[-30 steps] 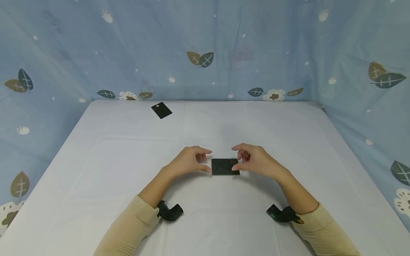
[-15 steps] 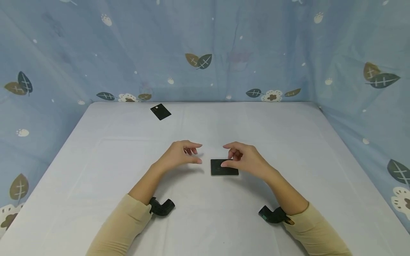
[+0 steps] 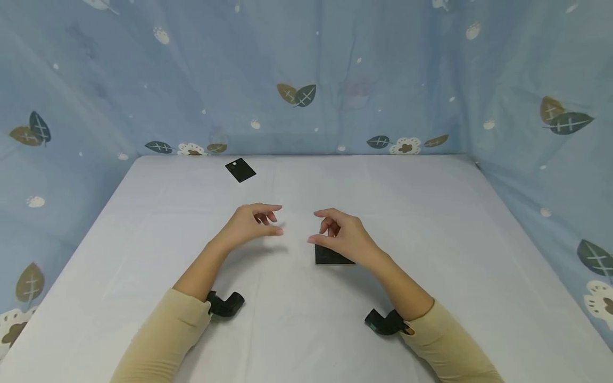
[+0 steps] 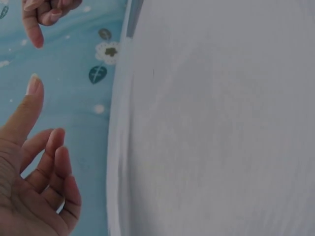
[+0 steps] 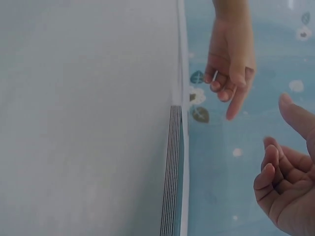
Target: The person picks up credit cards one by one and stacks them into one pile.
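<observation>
A black card stack (image 3: 330, 256) lies flat near the middle of the table, partly hidden by my right hand (image 3: 347, 236). Several thin layers show along the edge of the stack (image 5: 171, 169) in the right wrist view. My right hand hovers over it, thumb and forefinger apart, holding nothing. To the left, my left hand (image 3: 246, 226) is raised above the white cloth, thumb and fingers spread apart, with nothing in it. Farther back at the left lies a single black card (image 3: 241, 170) with a small pale chip mark.
A white cloth (image 3: 297, 319) covers the table. Blue patterned fabric (image 3: 412, 69) hangs behind it and along both sides. Each wrist bears a black camera mount, the left mount (image 3: 227, 305) and the right mount (image 3: 385, 322).
Both hands have moved left and slightly up; the left hand has left the stack's left side. The right hand now covers more of the stack. The stack and the single card stay put.
</observation>
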`<state>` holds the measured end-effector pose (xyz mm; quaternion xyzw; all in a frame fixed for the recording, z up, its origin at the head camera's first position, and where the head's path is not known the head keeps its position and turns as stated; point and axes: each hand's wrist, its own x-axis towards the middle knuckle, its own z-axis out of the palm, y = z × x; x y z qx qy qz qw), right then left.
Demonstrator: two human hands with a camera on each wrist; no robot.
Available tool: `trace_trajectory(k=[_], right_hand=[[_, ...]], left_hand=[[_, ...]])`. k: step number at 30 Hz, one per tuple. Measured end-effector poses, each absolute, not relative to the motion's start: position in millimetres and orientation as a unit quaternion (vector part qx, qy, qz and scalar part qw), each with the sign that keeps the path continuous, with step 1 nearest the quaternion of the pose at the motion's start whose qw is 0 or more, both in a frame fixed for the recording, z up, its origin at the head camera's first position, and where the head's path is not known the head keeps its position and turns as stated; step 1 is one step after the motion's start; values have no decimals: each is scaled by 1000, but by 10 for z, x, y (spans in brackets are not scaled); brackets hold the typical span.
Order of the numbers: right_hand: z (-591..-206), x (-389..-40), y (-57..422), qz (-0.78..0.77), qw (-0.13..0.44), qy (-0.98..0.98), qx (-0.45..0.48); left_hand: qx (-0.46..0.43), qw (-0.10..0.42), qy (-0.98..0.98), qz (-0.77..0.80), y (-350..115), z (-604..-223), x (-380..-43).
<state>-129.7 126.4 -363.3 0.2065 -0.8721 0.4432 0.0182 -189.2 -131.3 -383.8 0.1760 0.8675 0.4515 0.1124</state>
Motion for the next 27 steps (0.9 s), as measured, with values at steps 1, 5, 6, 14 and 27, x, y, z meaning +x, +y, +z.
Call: trace_trajectory(k=[1, 5, 6, 14, 27], right_hand=[[-3640, -1305, 1236, 444, 21, -871, 209], [-3666, -1340, 1133, 446, 34, -868, 215], [-3669, -1350, 1108, 447, 35, -867, 216], [-3682, -1421, 898, 457, 4, -868, 195], [-3738, -1633, 535, 446, -33, -881, 157]], left_hand=[[174, 111, 869, 449, -1341, -3837, -1903], [179, 101, 873, 442, -1432, -3817, -1962], [180, 99, 874, 440, -1450, -3808, -1977], [174, 104, 881, 428, -1594, -3780, -2081], [157, 114, 909, 370, -1861, -3781, -2289]])
